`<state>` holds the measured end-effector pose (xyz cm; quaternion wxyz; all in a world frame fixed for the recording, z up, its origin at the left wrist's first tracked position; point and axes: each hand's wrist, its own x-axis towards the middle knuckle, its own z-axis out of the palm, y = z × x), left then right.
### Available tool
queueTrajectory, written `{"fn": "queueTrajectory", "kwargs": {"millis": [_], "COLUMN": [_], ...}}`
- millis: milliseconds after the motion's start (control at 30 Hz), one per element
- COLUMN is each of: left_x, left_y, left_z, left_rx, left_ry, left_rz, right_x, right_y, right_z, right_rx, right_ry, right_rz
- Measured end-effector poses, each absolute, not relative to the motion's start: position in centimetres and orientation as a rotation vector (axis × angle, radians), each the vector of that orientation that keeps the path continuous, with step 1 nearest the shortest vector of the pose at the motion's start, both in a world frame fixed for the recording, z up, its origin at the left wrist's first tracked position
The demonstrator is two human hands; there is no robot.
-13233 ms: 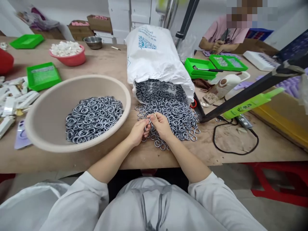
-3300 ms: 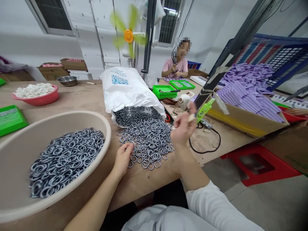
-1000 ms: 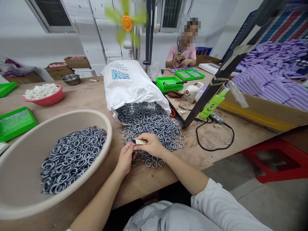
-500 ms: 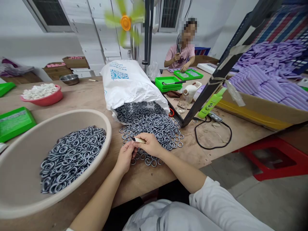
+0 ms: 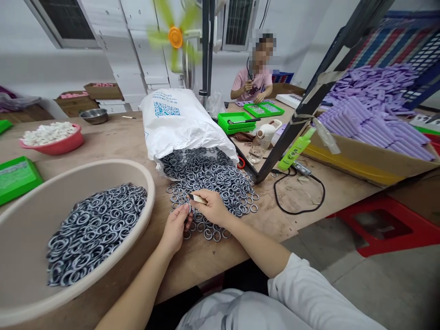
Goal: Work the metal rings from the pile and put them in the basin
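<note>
**Both hands at the near edge of the spilled rings**

Landmark: white sack (image 5: 178, 120), lying on its side on the wooden table (image 5: 130, 133), mouth toward the person.

- Loose ring pile (image 5: 209, 176) spills out of the sack mouth onto the table.
- Right hand (image 5: 213, 208) at the pile's near edge, fingers closed in a pinch on a small pale tool (image 5: 197, 198); its dark tip points left, toward the left hand.
- Left hand (image 5: 176, 227) just left of the right one, fingers curled down onto the rings at the pile's edge. Probably pinching one ring, but the view is too small to be sure.
- Beige basin (image 5: 144, 183) left of the sack, part full of the same rings.
- Red bowl (image 5: 58, 145) of white pieces further left of the sack, steel bowl (image 5: 94, 115) behind it.
- Green trays (image 5: 240, 121) right of the sack, then a clear bottle (image 5: 258, 145) and black cable (image 5: 302, 201).
- Cardboard box of purple parts (image 5: 371, 133) far right.
- Another person (image 5: 252, 82) sits beyond the sack, at the table's far side.
</note>
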<state>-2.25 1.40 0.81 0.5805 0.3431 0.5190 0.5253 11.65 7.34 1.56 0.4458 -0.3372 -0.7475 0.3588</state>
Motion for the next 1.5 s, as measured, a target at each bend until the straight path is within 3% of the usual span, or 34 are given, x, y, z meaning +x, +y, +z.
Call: {"fn": "queueTrajectory", "kwargs": {"millis": [200,433,667,900,1500], "left_x": [-2.2,-2.3,-2.2,-2.1,-1.9], "left_y": [1.4,1.4,1.4,1.2,1.5], "left_z": [1.0,0.8,1.0,0.9,1.2], "left_rx": [0.792,0.795,0.774,0.809,0.709], "left_ry": [1.222,1.241,1.26,1.246,1.101], "left_rz": [1.208,1.195,1.27,1.242,1.249], "right_x": [13.2,14.1,12.2,11.4,11.2], "right_y": [7.3,7.8,7.1,7.6,7.3], "right_z": [1.4,1.9,1.5,1.1,1.0], "right_rx": [-0.923,-0.926,-0.751,-0.751,-0.832], "right_ry": [-1.668,-1.589,-1.999,-1.786,-1.674], "right_rz": [0.635,0.563,0.815,1.13,1.24]}}
